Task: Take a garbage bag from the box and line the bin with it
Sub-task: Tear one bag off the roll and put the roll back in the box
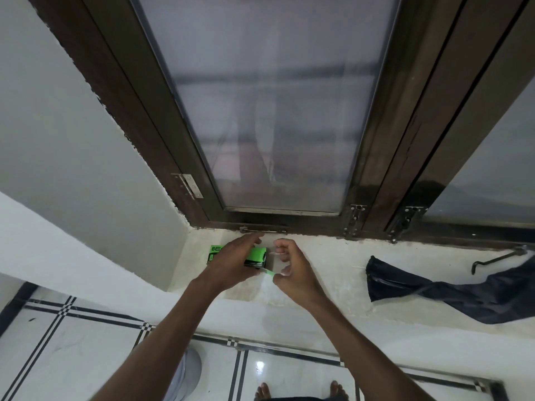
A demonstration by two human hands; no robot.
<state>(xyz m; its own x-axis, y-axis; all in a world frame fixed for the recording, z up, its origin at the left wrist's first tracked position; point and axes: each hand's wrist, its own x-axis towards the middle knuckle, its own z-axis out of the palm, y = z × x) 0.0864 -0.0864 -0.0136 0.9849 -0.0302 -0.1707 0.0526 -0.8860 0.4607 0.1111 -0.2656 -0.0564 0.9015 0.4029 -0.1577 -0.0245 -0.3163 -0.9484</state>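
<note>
A green garbage-bag box (214, 252) lies on the pale window sill (327, 264), close to the left wall. My left hand (231, 263) lies over the box and grips it, hiding its middle. Just right of the box, my right hand (291, 274) pinches a thin translucent bag (276, 263) that stretches between its fingers at the box's open end. A small green strip (269, 272) shows at my right thumb. Down on the floor, a pale grey rounded bin (189, 371) is partly hidden under my left forearm.
A dark blue cloth (451, 293) lies spread on the right part of the sill, with a black metal window stay (498, 257) beside it. The closed brown-framed window (275, 111) stands right behind the hands. My bare feet (301, 392) stand on white floor tiles.
</note>
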